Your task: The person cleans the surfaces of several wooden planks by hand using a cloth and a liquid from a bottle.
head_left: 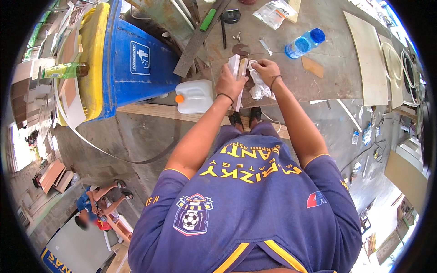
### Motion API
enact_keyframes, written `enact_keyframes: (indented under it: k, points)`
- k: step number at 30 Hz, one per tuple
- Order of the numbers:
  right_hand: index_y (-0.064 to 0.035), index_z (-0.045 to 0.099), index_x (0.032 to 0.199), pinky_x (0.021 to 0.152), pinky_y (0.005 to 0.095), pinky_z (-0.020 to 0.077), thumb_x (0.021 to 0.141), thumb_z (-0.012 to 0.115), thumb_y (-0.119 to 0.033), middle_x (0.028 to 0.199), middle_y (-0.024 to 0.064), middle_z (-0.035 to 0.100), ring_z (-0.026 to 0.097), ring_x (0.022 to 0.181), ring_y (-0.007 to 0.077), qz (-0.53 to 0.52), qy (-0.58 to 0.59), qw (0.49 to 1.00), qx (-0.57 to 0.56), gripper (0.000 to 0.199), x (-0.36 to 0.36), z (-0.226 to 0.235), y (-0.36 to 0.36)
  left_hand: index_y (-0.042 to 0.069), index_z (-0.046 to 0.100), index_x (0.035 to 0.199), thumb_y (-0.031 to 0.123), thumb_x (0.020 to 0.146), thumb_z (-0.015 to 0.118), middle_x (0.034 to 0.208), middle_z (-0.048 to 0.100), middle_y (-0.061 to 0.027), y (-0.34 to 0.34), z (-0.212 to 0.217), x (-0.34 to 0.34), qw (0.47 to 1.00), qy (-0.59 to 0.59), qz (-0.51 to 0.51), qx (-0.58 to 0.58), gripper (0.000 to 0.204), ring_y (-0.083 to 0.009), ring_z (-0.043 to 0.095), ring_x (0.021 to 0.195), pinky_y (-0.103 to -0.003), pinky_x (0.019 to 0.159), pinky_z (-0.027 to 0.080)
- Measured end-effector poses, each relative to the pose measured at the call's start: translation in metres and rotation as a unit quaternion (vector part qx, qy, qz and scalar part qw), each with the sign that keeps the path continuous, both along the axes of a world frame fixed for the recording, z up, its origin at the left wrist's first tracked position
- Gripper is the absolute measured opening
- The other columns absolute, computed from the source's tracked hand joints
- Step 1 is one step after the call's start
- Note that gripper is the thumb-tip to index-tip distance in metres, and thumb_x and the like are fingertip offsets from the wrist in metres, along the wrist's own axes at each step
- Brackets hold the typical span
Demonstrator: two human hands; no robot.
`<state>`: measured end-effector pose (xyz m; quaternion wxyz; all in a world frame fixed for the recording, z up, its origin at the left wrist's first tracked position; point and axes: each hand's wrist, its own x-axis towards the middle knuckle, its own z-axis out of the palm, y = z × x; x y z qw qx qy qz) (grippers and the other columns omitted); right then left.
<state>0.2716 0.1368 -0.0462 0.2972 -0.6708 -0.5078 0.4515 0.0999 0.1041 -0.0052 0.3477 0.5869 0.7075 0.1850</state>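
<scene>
At your far left, a green bottle lies beside the yellow lid of a tipped-looking blue bin. Nearer on that side, another person sits low. Right of the bin stands a whitish jug with an orange cap, and beyond it a dark bar slants away past a green handle.

Your left hand has its grip curled around a long, narrow strip at the near part of the table. The strip is pale, almost white, straight-edged, with a tan band along its right part; it points away from you, its near end above your feet.

Just right of it, your right hand pinches a crumpled white cloth that hangs in loose folds. Farther right are a blue bottle, a flat tan piece and a pale panel.
</scene>
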Motion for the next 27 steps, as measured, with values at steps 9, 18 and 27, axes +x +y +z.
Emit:
enact_keyframes:
  k: [9, 18, 27]
  points:
    - [0.0024, 0.068, 0.09, 0.064, 0.0286, 0.0463, 0.08, 0.067, -0.03, 0.077, 0.0085, 0.067, 0.059, 0.067, 0.0132, -0.049, 0.102, 0.993, -0.021, 0.034, 0.015, 0.015, -0.02, 0.004, 0.041, 0.124, 0.03, 0.065, 0.078, 0.116, 0.056, -0.0209, 0.0, 0.007, -0.008, 0.999, -0.042, -0.006, -0.014, 0.075, -0.0361, 0.057, 0.105, -0.044, 0.087, 0.046]
    - [-0.0026, 0.066, 0.107, 0.081, 0.0343, 0.0484, 0.079, 0.066, -0.031, 0.096, 0.0201, 0.067, 0.065, 0.089, 0.0276, -0.008, 0.033, 0.999, 0.001, 0.04, 0.0, 0.004, -0.015, 0.005, 0.046, 0.111, 0.029, 0.065, 0.074, 0.106, 0.058, -0.0186, -0.002, 0.012, 0.0, 0.996, 0.043, -0.075, 0.028, 0.059, -0.0357, 0.057, 0.102, -0.046, 0.083, 0.047]
    - [-0.0068, 0.064, 0.111, 0.083, 0.0348, 0.0486, 0.078, 0.064, -0.023, 0.099, 0.0203, 0.066, 0.064, 0.094, 0.0305, 0.044, -0.005, 0.998, 0.034, 0.038, -0.006, 0.017, -0.013, 0.004, 0.046, 0.116, 0.039, 0.066, 0.073, 0.112, 0.058, -0.0215, 0.003, 0.005, -0.009, 0.994, 0.047, -0.095, -0.001, 0.067, -0.0369, 0.056, 0.104, -0.044, 0.086, 0.045]
